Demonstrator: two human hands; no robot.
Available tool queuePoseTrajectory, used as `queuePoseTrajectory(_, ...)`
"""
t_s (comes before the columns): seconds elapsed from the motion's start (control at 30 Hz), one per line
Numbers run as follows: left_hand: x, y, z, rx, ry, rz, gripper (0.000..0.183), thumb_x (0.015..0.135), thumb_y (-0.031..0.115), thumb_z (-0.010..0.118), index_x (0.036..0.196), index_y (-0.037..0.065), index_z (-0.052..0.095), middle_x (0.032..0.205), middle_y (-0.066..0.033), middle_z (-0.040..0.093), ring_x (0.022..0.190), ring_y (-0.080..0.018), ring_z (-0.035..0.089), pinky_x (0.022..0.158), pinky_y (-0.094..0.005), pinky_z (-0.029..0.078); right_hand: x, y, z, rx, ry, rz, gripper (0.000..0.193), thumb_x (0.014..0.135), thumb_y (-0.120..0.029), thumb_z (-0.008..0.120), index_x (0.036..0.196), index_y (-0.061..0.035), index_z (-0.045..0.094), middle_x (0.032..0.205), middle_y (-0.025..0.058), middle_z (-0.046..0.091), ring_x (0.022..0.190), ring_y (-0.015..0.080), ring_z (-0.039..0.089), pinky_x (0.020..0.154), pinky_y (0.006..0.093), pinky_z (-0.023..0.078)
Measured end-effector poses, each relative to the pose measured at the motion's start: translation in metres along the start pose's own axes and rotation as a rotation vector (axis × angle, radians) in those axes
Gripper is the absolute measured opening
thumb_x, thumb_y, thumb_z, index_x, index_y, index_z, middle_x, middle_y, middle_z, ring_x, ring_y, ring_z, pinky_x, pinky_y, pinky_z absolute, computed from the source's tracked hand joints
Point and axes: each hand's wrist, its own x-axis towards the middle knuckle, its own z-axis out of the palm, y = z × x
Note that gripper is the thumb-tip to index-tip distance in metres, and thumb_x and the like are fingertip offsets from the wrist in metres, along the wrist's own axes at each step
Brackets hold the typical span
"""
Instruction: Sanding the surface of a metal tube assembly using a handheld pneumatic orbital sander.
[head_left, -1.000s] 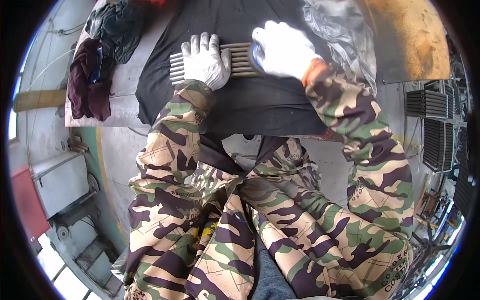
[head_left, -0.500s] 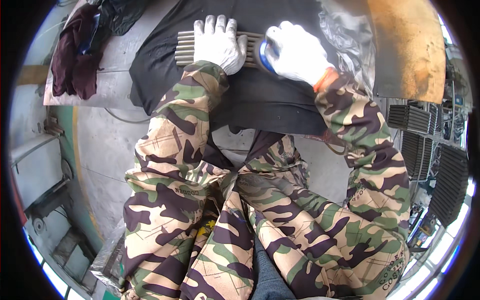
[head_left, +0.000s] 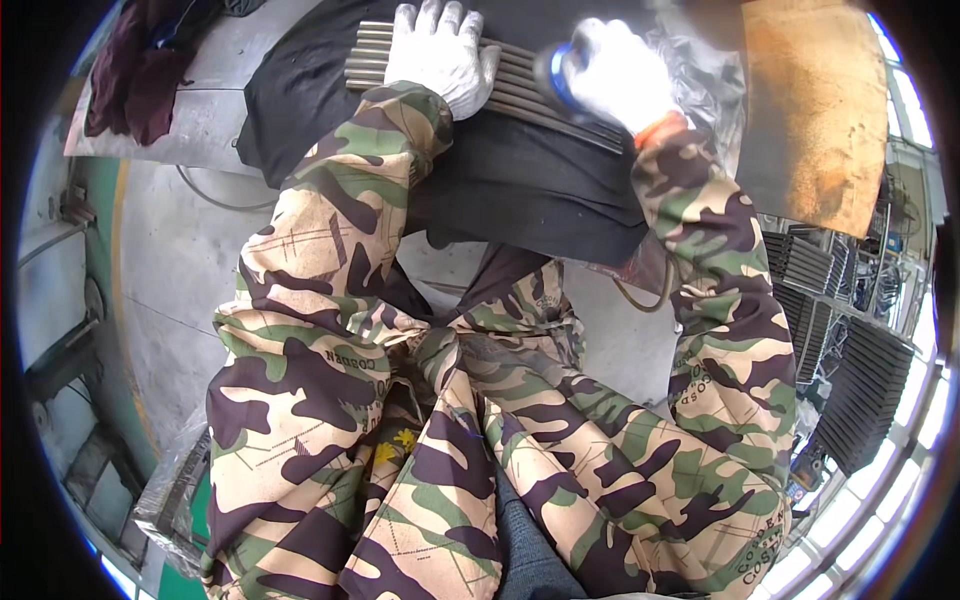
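Note:
Several slim grey metal rods [head_left: 518,88] lie side by side on a black cloth [head_left: 530,185] over the table. My left hand [head_left: 440,58], in a white glove, rests flat across them near their left end, fingers stretched out. Further right, my right hand [head_left: 622,82], also in a white glove with an orange cuff, is closed round a round blue-edged tool [head_left: 558,78]. The tool is at the rods, smeared by motion; its underside is hidden, so I cannot tell its exact kind.
Dark maroon cloth [head_left: 135,90] lies on the table at the left. Crumpled silvery sheeting [head_left: 705,90] and a brown-stained board [head_left: 815,110] are at the right. Beyond them stands a rack with dark ribbed stacks [head_left: 865,385]. A hose [head_left: 645,300] loops below the table edge.
My right hand and the blue-edged tool have moved right along the rods, uncovering more of their middle. My left hand stays flat on them. The whole view has shifted and tilted slightly.

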Motion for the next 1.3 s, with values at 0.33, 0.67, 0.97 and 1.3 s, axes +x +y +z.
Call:
queuePoseTrajectory(0.33, -0.001, -0.001, 0.004, -0.015, -0.007, -0.016, 0.044, 0.1, 0.036, 0.057, 0.13, 0.005, 0.066, 0.132, -0.0151, 0.065, 0.128, -0.0334, 0.056, 0.111, -0.0514, 0.037, -0.006, 0.012, 0.002, 0.03, 0.042, -0.069, 0.027, 0.092, -0.035, 0.064, 0.105, -0.0118, 0.067, 0.098, 0.0207, 0.067, 0.09, 0.0412, 0.071, 0.078, 0.0519, 0.058)
queuePoseTrajectory(0.67, 0.005, -0.004, 0.002, 0.017, -0.03, 0.012, 0.046, 0.1, 0.037, 0.057, 0.133, 0.005, 0.066, 0.134, -0.0148, 0.066, 0.13, -0.0331, 0.057, 0.111, -0.0493, 0.037, -0.028, 0.032, -0.004, 0.057, 0.042, -0.16, 0.023, 0.092, -0.032, 0.066, 0.106, -0.0127, 0.067, 0.096, 0.0184, 0.065, 0.086, 0.0388, 0.069, 0.078, 0.0496, 0.058)
queuePoseTrajectory(0.97, 0.006, -0.006, 0.004, 0.044, -0.025, 0.056, 0.047, 0.101, 0.038, 0.056, 0.132, 0.005, 0.067, 0.135, -0.0156, 0.066, 0.129, -0.0339, 0.057, 0.109, -0.051, 0.038, -0.046, 0.043, -0.013, 0.055, -0.056, -0.13, 0.025, 0.096, -0.029, 0.062, 0.11, -0.0101, 0.068, 0.102, 0.0186, 0.067, 0.097, 0.0384, 0.07, 0.083, 0.0483, 0.058)
queuePoseTrajectory(1.3, 0.002, -0.004, 0.011, 0.018, -0.043, 0.13, 0.049, 0.101, 0.037, 0.056, 0.133, 0.001, 0.063, 0.135, -0.021, 0.064, 0.126, -0.0417, 0.057, 0.107, -0.0568, 0.041, -0.043, 0.036, -0.028, 0.114, 0.015, -0.165, 0.02, 0.09, -0.023, 0.065, 0.1, -0.006, 0.066, 0.093, 0.0197, 0.064, 0.089, 0.0406, 0.067, 0.079, 0.051, 0.056)
